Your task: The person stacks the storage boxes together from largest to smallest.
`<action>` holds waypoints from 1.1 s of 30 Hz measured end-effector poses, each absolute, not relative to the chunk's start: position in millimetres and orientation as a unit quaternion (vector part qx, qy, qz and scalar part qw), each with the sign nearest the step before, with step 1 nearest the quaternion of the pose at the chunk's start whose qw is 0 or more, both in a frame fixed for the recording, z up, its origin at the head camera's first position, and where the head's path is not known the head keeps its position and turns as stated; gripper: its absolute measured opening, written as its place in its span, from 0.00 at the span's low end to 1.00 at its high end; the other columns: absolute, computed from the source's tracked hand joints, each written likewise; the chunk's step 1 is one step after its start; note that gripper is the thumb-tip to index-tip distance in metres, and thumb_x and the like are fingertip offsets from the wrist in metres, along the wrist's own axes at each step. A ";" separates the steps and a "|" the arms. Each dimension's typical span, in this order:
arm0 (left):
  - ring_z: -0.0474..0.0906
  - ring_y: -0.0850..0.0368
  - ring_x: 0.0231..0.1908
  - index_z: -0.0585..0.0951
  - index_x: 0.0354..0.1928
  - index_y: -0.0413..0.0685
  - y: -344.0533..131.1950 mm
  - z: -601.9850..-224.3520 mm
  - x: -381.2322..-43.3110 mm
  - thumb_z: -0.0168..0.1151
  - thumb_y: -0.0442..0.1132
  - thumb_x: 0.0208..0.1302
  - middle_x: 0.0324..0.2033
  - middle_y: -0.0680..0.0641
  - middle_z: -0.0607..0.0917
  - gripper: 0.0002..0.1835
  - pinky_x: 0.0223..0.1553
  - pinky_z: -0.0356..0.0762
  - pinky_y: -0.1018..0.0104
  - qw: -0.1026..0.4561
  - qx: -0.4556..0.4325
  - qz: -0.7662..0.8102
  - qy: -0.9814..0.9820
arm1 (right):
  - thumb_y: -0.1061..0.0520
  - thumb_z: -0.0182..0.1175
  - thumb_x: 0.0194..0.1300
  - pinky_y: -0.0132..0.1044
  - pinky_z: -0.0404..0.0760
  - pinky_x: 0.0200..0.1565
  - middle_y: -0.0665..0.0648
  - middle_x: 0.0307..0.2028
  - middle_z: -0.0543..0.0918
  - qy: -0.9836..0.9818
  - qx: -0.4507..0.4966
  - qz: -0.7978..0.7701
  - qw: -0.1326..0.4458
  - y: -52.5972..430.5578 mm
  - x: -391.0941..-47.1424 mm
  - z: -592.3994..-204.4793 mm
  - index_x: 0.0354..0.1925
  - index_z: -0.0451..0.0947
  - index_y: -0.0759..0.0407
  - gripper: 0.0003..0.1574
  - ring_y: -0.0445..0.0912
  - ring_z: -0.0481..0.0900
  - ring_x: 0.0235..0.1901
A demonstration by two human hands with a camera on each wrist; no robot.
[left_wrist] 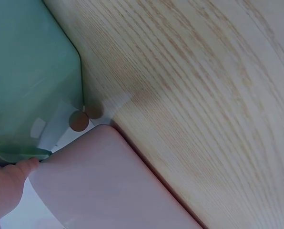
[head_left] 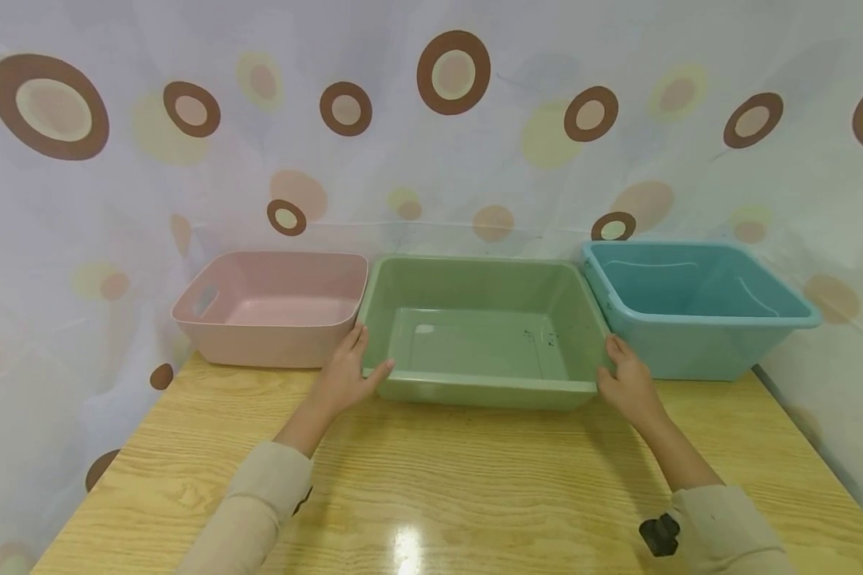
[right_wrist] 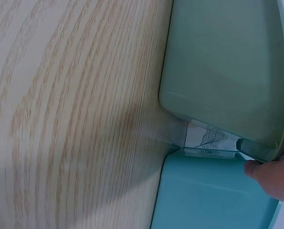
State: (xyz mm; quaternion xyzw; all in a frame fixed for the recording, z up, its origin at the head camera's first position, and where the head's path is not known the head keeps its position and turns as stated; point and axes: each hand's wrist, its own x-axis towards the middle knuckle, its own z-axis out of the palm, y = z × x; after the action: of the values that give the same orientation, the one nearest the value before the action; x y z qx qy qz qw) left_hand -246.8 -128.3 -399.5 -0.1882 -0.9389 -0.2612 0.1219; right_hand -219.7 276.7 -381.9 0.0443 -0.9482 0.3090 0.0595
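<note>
A green plastic basin (head_left: 485,391) stands in the middle of the table, between a pink bin and a blue one. My left hand (head_left: 341,375) grips its near left corner, thumb over the front rim and fingers along the outer side, close against the pink bin (head_left: 266,345). At the near right corner, my right hand (head_left: 629,387) holds the same basin's rim, next to the blue tub (head_left: 690,351). In the left wrist view, part of the left hand (left_wrist: 8,186) shows at the green rim. The right wrist view has the right hand (right_wrist: 278,176) between the green and blue walls.
All three containers line the back of the wooden table (head_left: 431,479). Behind them hangs a pale curtain (head_left: 403,160) with brown and yellow circles. The pink bin has a handle hole (head_left: 205,300) at its left end. The blue tub stands taller than the others.
</note>
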 end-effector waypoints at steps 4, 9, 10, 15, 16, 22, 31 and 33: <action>0.56 0.37 0.65 0.59 0.62 0.23 -128.5 -400.4 -245.5 0.54 0.53 0.62 0.65 0.29 0.58 0.40 0.64 0.57 0.49 0.126 -0.190 -0.260 -0.938 | 0.63 0.39 0.63 0.62 0.52 0.62 0.78 0.65 0.48 -0.948 0.045 0.310 0.059 277.2 -218.8 -382.3 0.64 0.45 0.80 0.35 0.71 0.46 0.64; 0.56 0.36 0.65 0.59 0.62 0.23 -128.3 -401.6 -244.4 0.54 0.53 0.61 0.65 0.29 0.58 0.41 0.65 0.57 0.49 0.130 -0.190 -0.260 -0.938 | 0.64 0.40 0.62 0.62 0.52 0.62 0.79 0.65 0.48 -0.947 0.050 0.310 0.064 277.7 -217.4 -383.1 0.63 0.45 0.81 0.35 0.71 0.47 0.64; 0.56 0.36 0.65 0.59 0.62 0.23 -128.3 -401.9 -244.2 0.54 0.53 0.61 0.65 0.29 0.58 0.41 0.65 0.57 0.49 0.131 -0.190 -0.261 -0.937 | 0.64 0.40 0.62 0.62 0.52 0.62 0.79 0.65 0.48 -0.947 0.051 0.310 0.066 277.7 -216.9 -383.1 0.63 0.45 0.81 0.35 0.71 0.47 0.64; 0.54 0.37 0.66 0.58 0.63 0.24 -128.6 -403.1 -243.2 0.54 0.53 0.62 0.65 0.30 0.56 0.41 0.65 0.56 0.49 0.124 -0.189 -0.265 -0.937 | 0.63 0.41 0.62 0.62 0.53 0.62 0.79 0.65 0.49 -0.947 0.053 0.310 0.069 277.9 -214.8 -383.3 0.63 0.46 0.81 0.36 0.71 0.48 0.64; 0.54 0.37 0.66 0.58 0.63 0.24 -129.0 -403.4 -243.2 0.54 0.53 0.62 0.66 0.30 0.56 0.41 0.65 0.56 0.49 0.122 -0.189 -0.266 -0.937 | 0.63 0.41 0.62 0.62 0.53 0.62 0.78 0.65 0.49 -0.947 0.053 0.310 0.068 277.9 -214.2 -383.3 0.63 0.46 0.81 0.36 0.71 0.48 0.64; 0.54 0.38 0.66 0.57 0.63 0.25 -129.8 -403.6 -241.5 0.53 0.54 0.62 0.66 0.31 0.56 0.41 0.65 0.56 0.49 0.119 -0.182 -0.266 -0.939 | 0.61 0.42 0.64 0.63 0.52 0.61 0.77 0.66 0.47 -0.945 0.057 0.317 0.057 277.9 -210.6 -382.6 0.65 0.44 0.79 0.37 0.71 0.46 0.65; 0.54 0.37 0.66 0.57 0.64 0.26 -129.4 -400.5 -237.1 0.53 0.54 0.62 0.66 0.31 0.55 0.41 0.65 0.55 0.48 0.116 -0.182 -0.263 -0.940 | 0.58 0.44 0.67 0.64 0.51 0.61 0.76 0.67 0.44 -0.940 0.068 0.328 0.056 280.1 -207.0 -385.2 0.65 0.42 0.77 0.38 0.70 0.44 0.65; 0.54 0.37 0.66 0.57 0.64 0.26 -129.4 -400.6 -236.3 0.53 0.54 0.62 0.66 0.31 0.56 0.41 0.65 0.56 0.48 0.118 -0.185 -0.261 -0.940 | 0.57 0.44 0.67 0.64 0.51 0.62 0.76 0.67 0.44 -0.941 0.068 0.328 0.055 280.3 -206.0 -385.7 0.66 0.41 0.77 0.38 0.70 0.44 0.65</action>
State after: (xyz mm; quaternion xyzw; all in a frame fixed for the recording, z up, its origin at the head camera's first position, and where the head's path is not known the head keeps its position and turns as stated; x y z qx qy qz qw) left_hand -236.3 -129.4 -400.6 -0.1848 -0.9402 -0.2606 0.1182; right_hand -206.0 280.3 -385.7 0.0685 -0.9406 0.3279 0.0551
